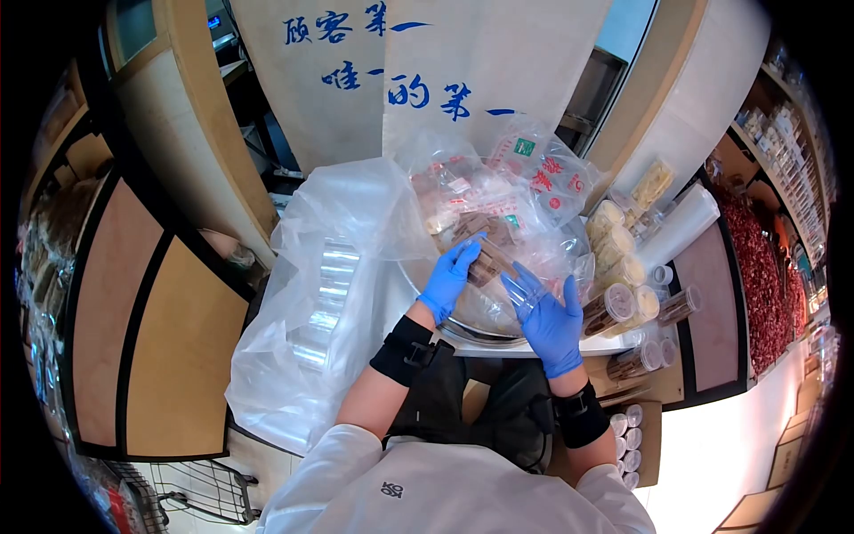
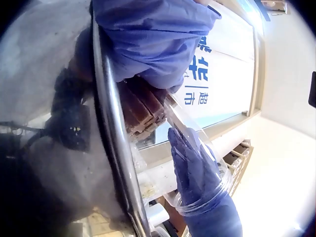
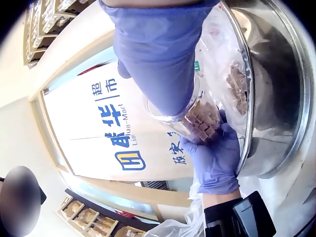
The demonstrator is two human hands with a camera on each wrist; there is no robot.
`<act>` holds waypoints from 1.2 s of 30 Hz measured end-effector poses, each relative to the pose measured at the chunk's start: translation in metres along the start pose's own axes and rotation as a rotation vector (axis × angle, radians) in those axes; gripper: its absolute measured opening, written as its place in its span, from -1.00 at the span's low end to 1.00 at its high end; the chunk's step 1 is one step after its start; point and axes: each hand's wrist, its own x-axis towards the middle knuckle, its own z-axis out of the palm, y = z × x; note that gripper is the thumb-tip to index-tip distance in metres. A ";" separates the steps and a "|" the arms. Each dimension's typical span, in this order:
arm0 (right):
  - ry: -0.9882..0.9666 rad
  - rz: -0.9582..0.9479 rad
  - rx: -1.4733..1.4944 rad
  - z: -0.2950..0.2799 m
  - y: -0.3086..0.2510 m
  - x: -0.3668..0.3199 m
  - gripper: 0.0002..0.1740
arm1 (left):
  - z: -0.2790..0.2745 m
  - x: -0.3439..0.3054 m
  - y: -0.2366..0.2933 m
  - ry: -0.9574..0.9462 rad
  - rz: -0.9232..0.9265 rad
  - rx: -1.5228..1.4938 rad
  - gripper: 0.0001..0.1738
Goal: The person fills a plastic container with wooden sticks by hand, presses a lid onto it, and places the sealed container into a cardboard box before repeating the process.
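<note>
A clear plastic jar (image 1: 504, 263) lies tilted between both gloved hands, above a round metal basin (image 3: 276, 94). Short brown sticks (image 3: 203, 122) are packed toward its closed end. My left hand (image 1: 449, 280) grips that end, with its fingers curled round the jar. The right hand (image 1: 553, 329) reaches in through the mouth, and its fingers (image 2: 190, 160) lie straight inside the clear wall. The jar's ringed rim (image 2: 217, 197) circles the base of that hand. In the basin, clear bags with red print (image 1: 543, 173) lie around more brown sticks (image 3: 237, 89).
A large plastic bag (image 1: 276, 356) with stacked clear jars (image 1: 329, 294) lies to the left. Filled jars (image 1: 614, 307) crowd the table's right side, beside a clear roll (image 1: 680, 222). Below right is a box of white-lidded jars (image 1: 632, 445). A lettered curtain (image 1: 338, 116) hangs ahead.
</note>
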 end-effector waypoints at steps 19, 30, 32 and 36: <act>-0.020 0.021 0.124 -0.009 -0.001 -0.001 -0.08 | -0.002 0.008 -0.010 0.067 -0.030 0.021 -0.52; 0.087 0.032 0.113 0.003 0.003 0.000 -0.04 | 0.001 0.004 -0.003 0.034 -0.067 0.076 -0.55; 0.068 0.043 0.096 0.003 0.003 0.001 -0.04 | 0.001 0.004 -0.003 0.036 -0.059 0.053 -0.55; 0.059 0.052 0.055 0.005 0.004 0.002 -0.03 | 0.002 0.004 -0.004 0.039 -0.032 0.052 -0.49</act>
